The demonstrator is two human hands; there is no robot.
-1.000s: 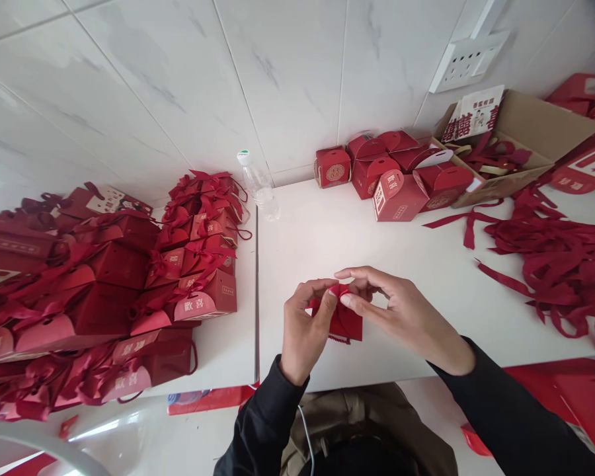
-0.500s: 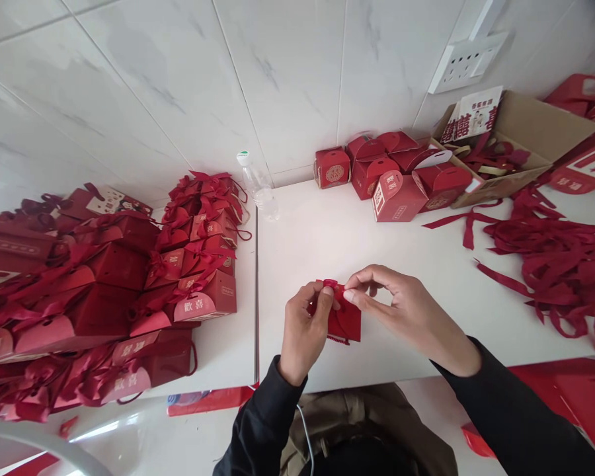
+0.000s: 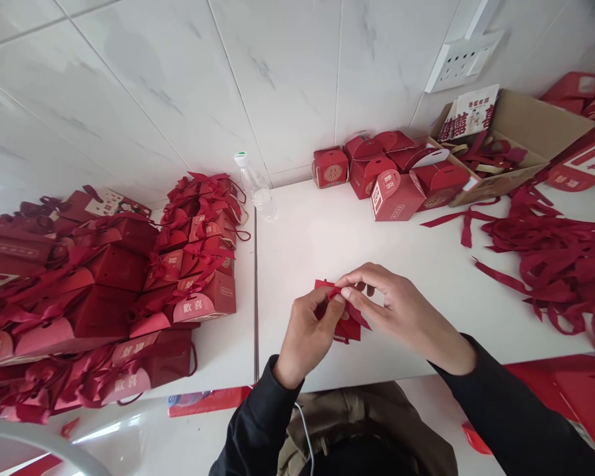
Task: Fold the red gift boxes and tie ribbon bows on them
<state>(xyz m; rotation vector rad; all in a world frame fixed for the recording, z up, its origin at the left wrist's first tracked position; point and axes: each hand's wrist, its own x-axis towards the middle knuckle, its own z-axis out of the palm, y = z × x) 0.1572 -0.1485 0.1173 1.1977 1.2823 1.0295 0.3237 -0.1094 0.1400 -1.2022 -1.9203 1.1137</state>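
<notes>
A small red gift box (image 3: 348, 328) stands on the white table in front of me, partly covered by my hands. A red ribbon (image 3: 359, 316) runs over its top, one pointed end hanging toward the lower right. With thumb and fingers, my left hand (image 3: 310, 330) pinches the ribbon at the top of the box. My right hand (image 3: 389, 297) pinches the same ribbon just beside the left thumb, the two hands' fingertips almost touching. Whether the ribbon is knotted there is hidden by the fingers.
Red boxes with ribbon bows (image 3: 198, 264) are stacked at the left. A clear plastic bottle (image 3: 258, 192) stands near the wall. At the back are several red boxes (image 3: 399, 195) and an open cardboard carton (image 3: 535, 132). Loose red ribbons (image 3: 565, 258) are heaped at the right.
My fingertips have drawn closer together over the box. The ribbon's pointed end now shows below my right hand, where it was not visible before.
</notes>
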